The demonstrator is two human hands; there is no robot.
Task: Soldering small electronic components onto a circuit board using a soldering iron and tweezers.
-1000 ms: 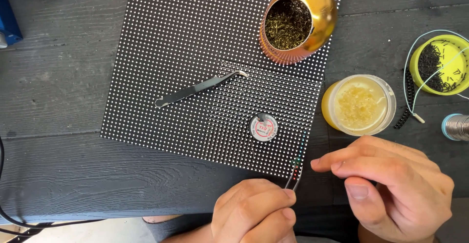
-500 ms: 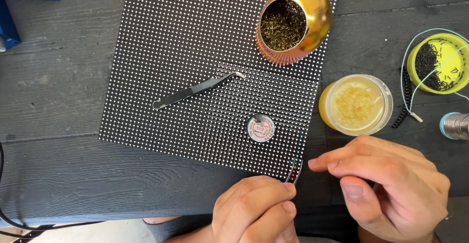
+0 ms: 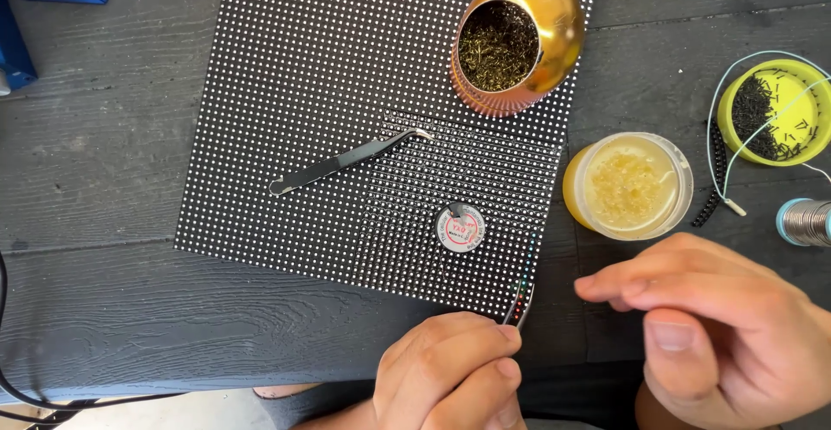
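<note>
Dark table point(image 3: 86, 136), left hand point(image 3: 450, 374) at panel point(image 3: 286, 93) edge

A: What do the left hand point(image 3: 450, 369) fingers pinch?
B: Mostly hidden, only a thin tip shows. Both hands are cut off below; the solder spool point(image 3: 807, 221) runs off right

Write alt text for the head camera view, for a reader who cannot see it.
A left hand pinches a thin dark strip at the corner of a black dotted panel on a dark wooden table, the right hand hovering empty beside it. On the panel lie tweezers, a small round tin and a gold pot.
</note>
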